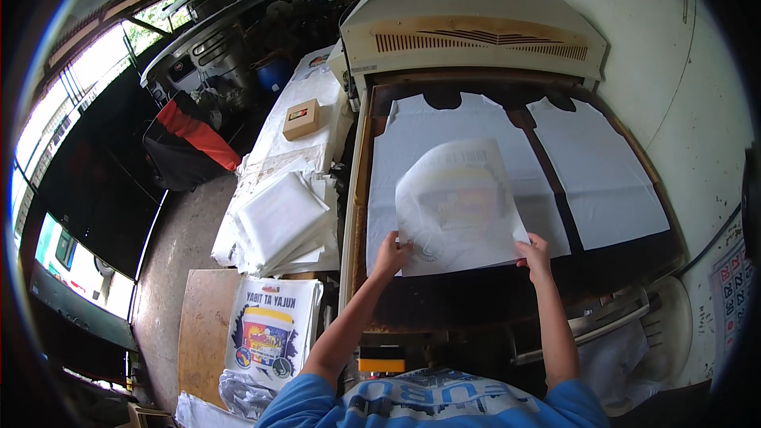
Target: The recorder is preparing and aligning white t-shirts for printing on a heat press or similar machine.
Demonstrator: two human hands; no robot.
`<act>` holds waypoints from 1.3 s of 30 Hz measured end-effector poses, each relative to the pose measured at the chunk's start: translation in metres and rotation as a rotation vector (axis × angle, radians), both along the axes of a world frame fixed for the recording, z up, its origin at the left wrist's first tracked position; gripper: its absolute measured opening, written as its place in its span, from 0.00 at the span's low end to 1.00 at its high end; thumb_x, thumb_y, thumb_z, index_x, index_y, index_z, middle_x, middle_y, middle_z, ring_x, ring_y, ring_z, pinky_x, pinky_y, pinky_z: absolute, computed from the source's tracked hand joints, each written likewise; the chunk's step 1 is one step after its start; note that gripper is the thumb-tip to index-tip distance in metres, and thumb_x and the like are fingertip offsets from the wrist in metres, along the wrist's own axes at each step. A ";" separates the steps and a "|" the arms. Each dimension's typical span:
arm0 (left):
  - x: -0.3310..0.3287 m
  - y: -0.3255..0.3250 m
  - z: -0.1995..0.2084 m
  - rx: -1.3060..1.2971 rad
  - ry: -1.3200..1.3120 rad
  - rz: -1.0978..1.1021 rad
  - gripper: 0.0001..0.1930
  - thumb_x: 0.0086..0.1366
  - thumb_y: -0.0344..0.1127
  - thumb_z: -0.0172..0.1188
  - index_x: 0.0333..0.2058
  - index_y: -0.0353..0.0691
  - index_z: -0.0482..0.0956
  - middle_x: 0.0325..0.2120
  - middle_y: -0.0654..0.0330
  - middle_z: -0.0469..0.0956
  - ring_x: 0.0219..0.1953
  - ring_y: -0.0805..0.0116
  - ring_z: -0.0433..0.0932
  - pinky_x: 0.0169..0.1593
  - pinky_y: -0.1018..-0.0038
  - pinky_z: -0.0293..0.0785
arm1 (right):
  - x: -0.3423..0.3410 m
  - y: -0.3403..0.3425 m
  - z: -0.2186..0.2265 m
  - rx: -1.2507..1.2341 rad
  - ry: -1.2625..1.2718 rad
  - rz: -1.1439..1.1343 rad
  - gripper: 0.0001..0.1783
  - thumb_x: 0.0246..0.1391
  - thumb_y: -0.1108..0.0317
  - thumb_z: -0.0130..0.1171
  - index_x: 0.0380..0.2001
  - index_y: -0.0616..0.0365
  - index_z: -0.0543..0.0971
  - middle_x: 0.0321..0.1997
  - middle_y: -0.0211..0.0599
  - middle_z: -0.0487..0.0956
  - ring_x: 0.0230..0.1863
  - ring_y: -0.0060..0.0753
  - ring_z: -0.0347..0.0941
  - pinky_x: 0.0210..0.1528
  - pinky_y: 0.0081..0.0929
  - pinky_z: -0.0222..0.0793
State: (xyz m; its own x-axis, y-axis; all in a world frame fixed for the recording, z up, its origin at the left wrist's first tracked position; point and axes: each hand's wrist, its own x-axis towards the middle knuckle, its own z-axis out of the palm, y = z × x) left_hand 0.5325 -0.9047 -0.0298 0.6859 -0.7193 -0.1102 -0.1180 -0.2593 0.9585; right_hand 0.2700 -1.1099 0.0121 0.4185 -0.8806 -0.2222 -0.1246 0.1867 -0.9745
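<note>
My left hand pinches the lower left corner of a thin white printed paper sheet. At the opposite lower corner, my right hand is closed on the same sheet. The paper bows upward at its far end, and a faint bucket picture and lettering show through it. Beneath it lies a white cut fabric piece, partly covered by the sheet. A second white fabric piece lies flat to the right, past a dark gap. Both pieces rest on the dark bed of a large heat press.
The press's beige vented hood stands behind the bed. To the left, a long table holds a stack of white sheets and a small cardboard box. Nearer is a pile of printed bucket sheets. A metal bar runs along the front right.
</note>
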 end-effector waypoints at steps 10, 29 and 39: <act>0.043 -0.113 0.028 -0.017 -0.147 0.128 0.23 0.47 0.26 0.55 0.46 0.34 0.68 0.35 0.51 0.75 0.31 0.62 0.77 0.29 0.74 0.77 | 0.080 -0.109 -0.010 -0.270 0.079 -0.150 0.15 0.42 0.77 0.51 0.37 0.71 0.72 0.28 0.42 0.75 0.13 0.29 0.71 0.10 0.21 0.66; 0.082 -0.163 -0.007 0.033 -0.268 0.242 0.20 0.40 0.25 0.53 0.37 0.33 0.76 0.23 0.46 0.77 0.24 0.59 0.78 0.32 0.71 0.73 | 0.135 -0.210 -0.072 -0.726 0.365 -0.156 0.18 0.35 0.75 0.58 0.36 0.66 0.74 0.27 0.47 0.76 0.25 0.40 0.71 0.27 0.30 0.64; 0.072 -0.148 0.006 0.206 -0.612 0.227 0.16 0.47 0.32 0.56 0.37 0.42 0.77 0.45 0.53 0.69 0.50 0.59 0.66 0.51 0.68 0.62 | 0.124 -0.176 -0.031 -1.051 0.676 -0.160 0.19 0.38 0.71 0.58 0.39 0.61 0.74 0.41 0.47 0.72 0.42 0.50 0.68 0.45 0.33 0.64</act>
State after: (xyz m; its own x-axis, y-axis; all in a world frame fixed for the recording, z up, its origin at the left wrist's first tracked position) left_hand 0.6050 -1.0527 -0.0241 0.7994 -0.5565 0.2264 -0.5445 -0.5117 0.6646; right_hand 0.3942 -1.2861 -0.0192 0.3676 -0.7917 0.4879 -0.7031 -0.5800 -0.4114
